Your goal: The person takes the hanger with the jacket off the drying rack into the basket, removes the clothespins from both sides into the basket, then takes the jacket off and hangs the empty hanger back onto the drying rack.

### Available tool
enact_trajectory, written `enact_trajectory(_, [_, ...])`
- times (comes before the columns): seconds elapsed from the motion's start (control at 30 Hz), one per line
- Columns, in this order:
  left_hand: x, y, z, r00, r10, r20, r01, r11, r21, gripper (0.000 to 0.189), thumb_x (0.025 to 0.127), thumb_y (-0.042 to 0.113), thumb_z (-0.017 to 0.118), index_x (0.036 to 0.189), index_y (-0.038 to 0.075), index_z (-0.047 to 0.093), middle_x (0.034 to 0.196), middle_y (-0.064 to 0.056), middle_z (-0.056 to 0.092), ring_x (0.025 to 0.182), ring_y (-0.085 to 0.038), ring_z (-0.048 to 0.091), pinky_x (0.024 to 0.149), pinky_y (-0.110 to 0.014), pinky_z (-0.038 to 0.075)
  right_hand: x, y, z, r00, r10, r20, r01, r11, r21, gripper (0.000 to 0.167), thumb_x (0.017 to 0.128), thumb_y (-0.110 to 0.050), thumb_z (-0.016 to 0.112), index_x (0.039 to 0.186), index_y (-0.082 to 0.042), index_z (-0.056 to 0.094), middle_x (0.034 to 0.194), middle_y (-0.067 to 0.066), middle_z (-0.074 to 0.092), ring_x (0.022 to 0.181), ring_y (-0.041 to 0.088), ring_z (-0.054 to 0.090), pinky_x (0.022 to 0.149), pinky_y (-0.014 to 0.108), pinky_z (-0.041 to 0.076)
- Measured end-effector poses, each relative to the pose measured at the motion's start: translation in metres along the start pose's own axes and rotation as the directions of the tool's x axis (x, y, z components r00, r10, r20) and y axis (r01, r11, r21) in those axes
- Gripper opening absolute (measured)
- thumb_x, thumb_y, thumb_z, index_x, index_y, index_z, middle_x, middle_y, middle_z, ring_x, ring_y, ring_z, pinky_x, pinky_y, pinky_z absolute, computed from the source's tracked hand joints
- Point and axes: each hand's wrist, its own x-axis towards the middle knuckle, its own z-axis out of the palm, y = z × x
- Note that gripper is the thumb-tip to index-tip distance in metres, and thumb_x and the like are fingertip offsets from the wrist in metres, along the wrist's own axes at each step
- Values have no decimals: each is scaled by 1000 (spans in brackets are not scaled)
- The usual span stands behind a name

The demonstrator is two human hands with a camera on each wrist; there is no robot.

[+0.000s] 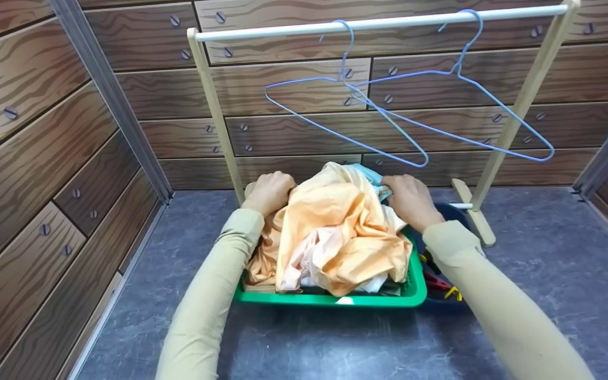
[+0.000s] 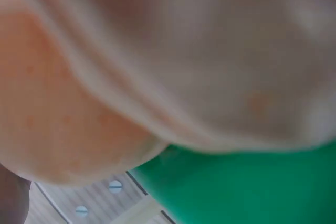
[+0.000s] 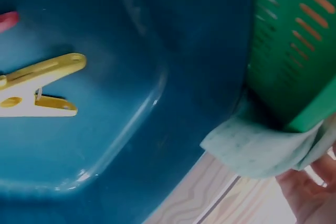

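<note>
A heap of crumpled peach-orange cloth fills a green plastic basket. My left hand grips the heap's far left side with curled fingers; its fingertips are hidden. In the left wrist view, blurred peach cloth covers most of the hand. At the far right corner my right hand holds a light-blue cloth. The right wrist view shows this pale cloth over the basket's rim, pinched by the fingers.
A dark blue basin with red and yellow clothespins stands right of the basket. Behind, a rack with a white bar carries two blue wire hangers. Wood-patterned walls enclose the grey surface.
</note>
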Motion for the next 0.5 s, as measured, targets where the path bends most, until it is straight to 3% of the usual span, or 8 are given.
enact_trajectory(0.07, [-2, -2, 0, 999, -42, 8, 42, 997, -64, 17, 84, 6, 62, 77, 15, 74, 88, -6, 72, 82, -30, 67, 68, -50, 52, 0, 1, -1, 1000, 19, -23, -19, 1000, 17, 35, 79, 13, 51, 101, -6, 71, 89, 15, 69, 71, 30, 59, 62, 46, 47])
enact_trajectory(0.17, [-5, -7, -1, 994, -110, 24, 113, 975, -191, 20, 85, 7, 61, 82, 20, 76, 94, 0, 72, 85, -25, 67, 70, -48, 52, -1, 4, -5, 993, 110, -39, -105, 988, 116, 31, 81, 9, 54, 102, -7, 71, 90, 14, 69, 72, 30, 56, 66, 45, 45])
enact_trajectory(0.23, [-7, -11, -2, 989, -146, 26, 147, 943, -299, 19, 86, 9, 62, 86, 21, 77, 97, 2, 72, 88, -21, 65, 73, -46, 52, -3, 8, -9, 983, 180, -38, -168, 963, 211, 29, 84, 6, 56, 105, -7, 72, 96, 14, 70, 78, 29, 59, 71, 45, 47])
enact_trajectory(0.3, [-8, -15, -2, 989, -148, 8, 137, 897, -420, 16, 87, 9, 64, 88, 17, 77, 98, 2, 72, 91, -19, 64, 79, -41, 51, -4, 11, -14, 970, 243, -25, -223, 923, 313, 27, 87, 3, 58, 107, -8, 72, 100, 12, 70, 84, 26, 60, 75, 42, 48])
enact_trajectory(0.37, [-9, -18, -2, 989, -146, -11, 116, 825, -554, 14, 87, 5, 66, 90, 12, 78, 97, -1, 72, 92, -18, 64, 83, -36, 49, -6, 14, -19, 956, 293, -5, -263, 867, 422, 23, 90, -1, 60, 109, -7, 71, 101, 10, 69, 85, 22, 60, 75, 36, 49])
enact_trajectory(0.4, [-10, -20, -3, 989, -148, -15, 107, 777, -620, 13, 86, 3, 67, 91, 9, 78, 96, -2, 72, 92, -18, 63, 84, -33, 48, -7, 15, -21, 952, 307, 10, -274, 834, 480, 22, 90, -3, 61, 110, -5, 71, 100, 9, 69, 85, 20, 60, 73, 33, 49])
enact_trajectory(0.5, [-13, -22, -3, 984, -180, -5, 105, 600, -793, 11, 87, 0, 67, 92, 3, 77, 91, -5, 73, 86, -17, 63, 79, -28, 48, -11, 20, -24, 935, 346, 79, -313, 700, 642, 22, 92, -7, 63, 113, -1, 68, 95, 4, 68, 79, 13, 57, 68, 24, 48])
